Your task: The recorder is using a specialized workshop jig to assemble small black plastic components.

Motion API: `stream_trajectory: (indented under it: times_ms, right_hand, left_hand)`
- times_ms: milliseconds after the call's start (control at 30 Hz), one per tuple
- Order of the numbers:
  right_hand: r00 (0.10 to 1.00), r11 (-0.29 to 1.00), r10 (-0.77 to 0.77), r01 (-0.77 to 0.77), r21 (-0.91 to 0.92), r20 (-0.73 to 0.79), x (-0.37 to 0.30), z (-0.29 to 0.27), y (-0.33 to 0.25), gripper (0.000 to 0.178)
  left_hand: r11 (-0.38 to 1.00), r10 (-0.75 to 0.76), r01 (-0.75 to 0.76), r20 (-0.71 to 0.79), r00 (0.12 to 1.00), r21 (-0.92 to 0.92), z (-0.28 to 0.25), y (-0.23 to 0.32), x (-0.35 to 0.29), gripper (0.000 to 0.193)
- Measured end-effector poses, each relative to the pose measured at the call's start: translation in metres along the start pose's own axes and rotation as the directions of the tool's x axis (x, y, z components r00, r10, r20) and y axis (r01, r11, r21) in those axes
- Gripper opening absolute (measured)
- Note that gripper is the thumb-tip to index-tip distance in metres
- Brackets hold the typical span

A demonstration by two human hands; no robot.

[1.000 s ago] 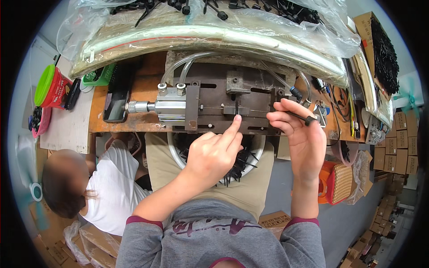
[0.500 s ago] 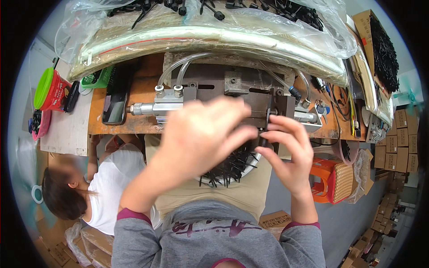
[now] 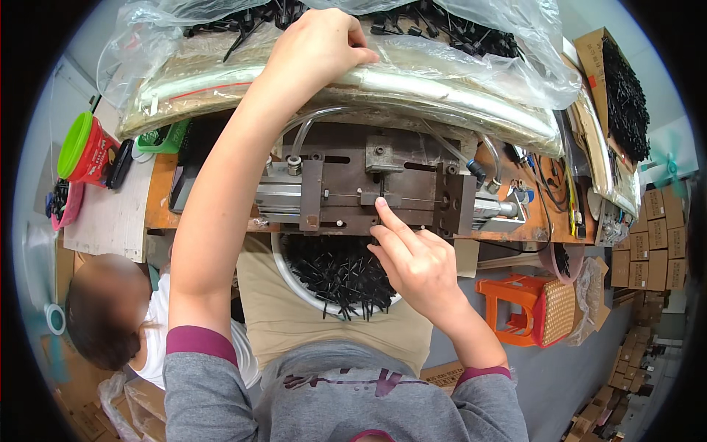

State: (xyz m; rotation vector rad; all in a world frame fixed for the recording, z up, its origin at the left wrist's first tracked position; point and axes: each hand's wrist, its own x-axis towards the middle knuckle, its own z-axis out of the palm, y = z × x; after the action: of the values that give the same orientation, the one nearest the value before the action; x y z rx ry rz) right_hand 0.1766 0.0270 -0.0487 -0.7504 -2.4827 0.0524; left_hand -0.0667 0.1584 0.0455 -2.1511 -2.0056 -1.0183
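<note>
My left hand (image 3: 320,43) is stretched far out over the plastic sheeting at the top. Its fingers are partly curled, with a gap to the thumb and nothing visible in between. Several black plastic pieces (image 3: 479,37) lie about there. My right hand (image 3: 416,261) is at the dark metal fixture (image 3: 331,158). Its index fingertip presses a thin black plastic part (image 3: 381,186) in the middle block, while thumb and middle finger close around the lower end, which they mostly hide. Below the fixture, a white round tub (image 3: 283,265) full of black pieces rests on my lap.
Metal cylinders (image 3: 278,197) with clear air tubes (image 3: 302,132) flank the fixture on the wooden bench (image 3: 158,210). A red bucket (image 3: 96,158) with a green rim stands left. An orange stool (image 3: 508,298) is at right. Another person (image 3: 110,309) sits at lower left.
My left hand has gone from the fixture up to the sheeting with the black pieces. My right hand has shifted left, from the fixture's right end to its middle block.
</note>
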Motion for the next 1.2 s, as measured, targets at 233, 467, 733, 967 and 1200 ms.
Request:
stream_trajectory:
  times_ms: [233, 467, 733, 967, 1200]
  right_hand:
    - [0.985, 1.0, 0.023, -0.026, 0.014, 0.173, 0.021, -0.026, 0.0, 0.028]
    - [0.917, 0.993, 0.075, -0.032, 0.113, -0.391, 0.145, -0.077, 0.082, 0.018]
    - [0.971, 0.94, 0.23, -0.206, -0.272, 0.061, 0.239, -0.023, 0.147, 0.023]
    - [0.921, 0.999, 0.02, -0.034, 0.031, 0.389, 0.223, -0.051, 0.162, 0.026]
    - [0.896, 0.878, 0.154, 0.07, -0.474, 0.417, 0.218, -0.065, 0.135, 0.033]
  left_hand:
    - [0.903, 0.099, -0.157, -0.161, 0.982, -0.4, -0.034, 0.024, -0.077, 0.022]
    - [0.89, 0.115, -0.15, -0.107, 0.988, -0.43, -0.029, 0.057, -0.167, 0.029]
    - [0.966, 0.193, -0.184, 0.034, 0.981, -0.18, 0.014, 0.064, -0.215, 0.026]
    - [0.961, 0.258, -0.254, 0.027, 0.966, -0.108, 0.034, 0.064, -0.217, 0.028]
    - [0.969, 0.244, -0.24, 0.095, 0.965, -0.052, 0.035, 0.063, -0.207, 0.027]
